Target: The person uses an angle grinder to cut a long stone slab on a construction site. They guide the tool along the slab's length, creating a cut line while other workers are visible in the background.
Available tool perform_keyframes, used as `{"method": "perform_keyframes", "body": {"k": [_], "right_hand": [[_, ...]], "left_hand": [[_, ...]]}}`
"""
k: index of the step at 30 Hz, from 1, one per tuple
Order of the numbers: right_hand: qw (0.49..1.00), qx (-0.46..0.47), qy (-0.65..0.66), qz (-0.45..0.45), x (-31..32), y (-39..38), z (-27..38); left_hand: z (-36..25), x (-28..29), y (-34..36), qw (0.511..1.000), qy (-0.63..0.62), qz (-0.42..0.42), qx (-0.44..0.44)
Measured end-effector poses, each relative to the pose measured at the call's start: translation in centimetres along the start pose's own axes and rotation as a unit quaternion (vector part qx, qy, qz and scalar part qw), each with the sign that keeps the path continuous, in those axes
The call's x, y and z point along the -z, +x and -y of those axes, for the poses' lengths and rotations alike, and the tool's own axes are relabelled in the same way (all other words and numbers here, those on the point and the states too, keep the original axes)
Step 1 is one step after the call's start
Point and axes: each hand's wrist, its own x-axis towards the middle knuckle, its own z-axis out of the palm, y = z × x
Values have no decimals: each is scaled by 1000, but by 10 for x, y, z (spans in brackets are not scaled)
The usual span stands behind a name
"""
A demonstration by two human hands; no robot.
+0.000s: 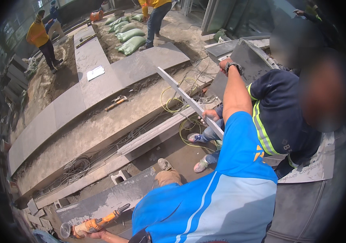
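Note:
At the lower left, my left hand is closed around an orange angle grinder. Its round disc points left, and a dark handle end points up to the right. My right arm, in a blue sleeve, stretches forward with a dark watch on the wrist. My right hand is curled beside a dark slab; anything inside it is hidden. Just left of my arm, a co-worker's hand grips a long grey bar, which slants up to the left. That co-worker wears a navy top with reflective bands.
Grey paving slabs form a raised walkway, with a hammer below its edge. Yellow-green hose and grey cables lie about the step. A concrete block stands near my foot. Several green sacks and other people are farther off.

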Motion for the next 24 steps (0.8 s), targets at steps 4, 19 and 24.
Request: {"method": "perform_keyframes", "body": {"k": [4, 19, 24], "right_hand": [[1000, 6, -9, 15, 5, -6, -5], [997, 29, 57, 44, -24, -36, 13], [963, 60, 218, 149, -167, -110, -60]], "left_hand": [[1, -13, -4, 1000, 10, -24, -2], [45, -57, -10, 998, -9, -56, 34], [63, -74, -8, 997, -20, -56, 47]]}}
